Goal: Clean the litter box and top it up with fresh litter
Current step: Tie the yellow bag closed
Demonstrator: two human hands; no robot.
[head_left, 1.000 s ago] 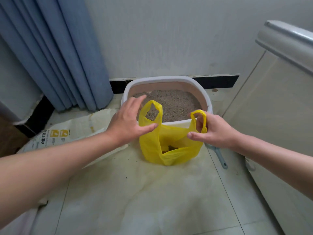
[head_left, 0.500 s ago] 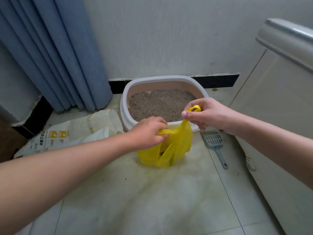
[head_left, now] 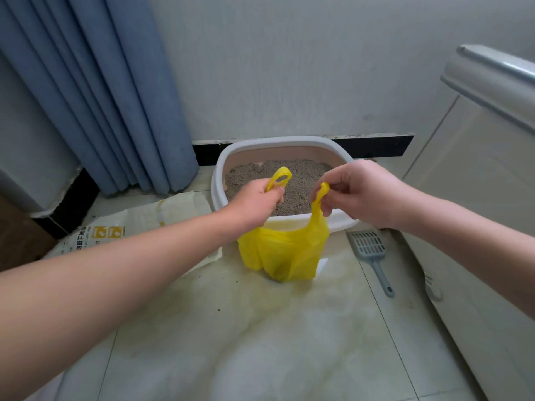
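I see pale glossy floor tiles (head_left: 231, 342) under my left hand (head_left: 254, 201) and right hand (head_left: 362, 195), a white wall (head_left: 289, 68) beyond them and blue pleated curtains (head_left: 101, 96) to their left. Each hand pinches one handle of the thin yellow plastic bag (head_left: 283, 253) in curled fingers, and the bag hangs below them onto the floor, contents unclear. Just beyond sits the white-rimmed oval litter box (head_left: 278, 141) of grey granular litter (head_left: 301, 175); a grey slotted plastic scoop (head_left: 370, 250) lies below my right hand.

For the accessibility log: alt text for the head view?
The left hand and right hand each hold a handle of a yellow bag before the litter box; a scoop and a sack lie on the floor.
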